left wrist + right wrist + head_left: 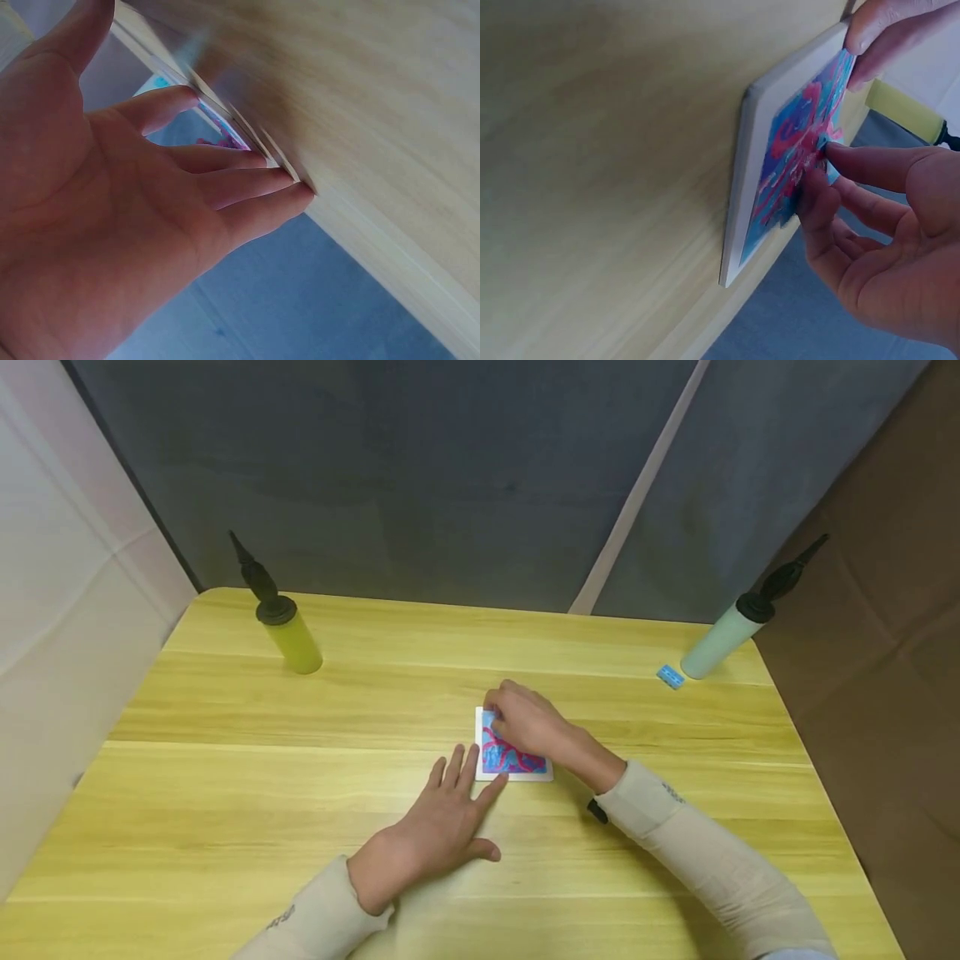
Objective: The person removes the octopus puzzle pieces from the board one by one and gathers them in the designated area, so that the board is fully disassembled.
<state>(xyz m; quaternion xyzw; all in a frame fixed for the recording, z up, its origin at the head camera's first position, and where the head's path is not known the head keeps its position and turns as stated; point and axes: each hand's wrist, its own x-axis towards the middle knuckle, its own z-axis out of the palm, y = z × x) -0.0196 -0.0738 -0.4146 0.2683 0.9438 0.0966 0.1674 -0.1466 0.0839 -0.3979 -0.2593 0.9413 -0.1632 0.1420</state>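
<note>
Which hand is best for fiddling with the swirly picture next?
Probably the right hand: its thumb and curled fingers are at the swirly picture. The left hand has straight fingers against the white border, seemingly better for steadying.

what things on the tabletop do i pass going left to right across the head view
Yellow-green hand pump, white-bordered panel with a blue-and-pink picture, small blue rectangular piece, mint-green hand pump.
</note>
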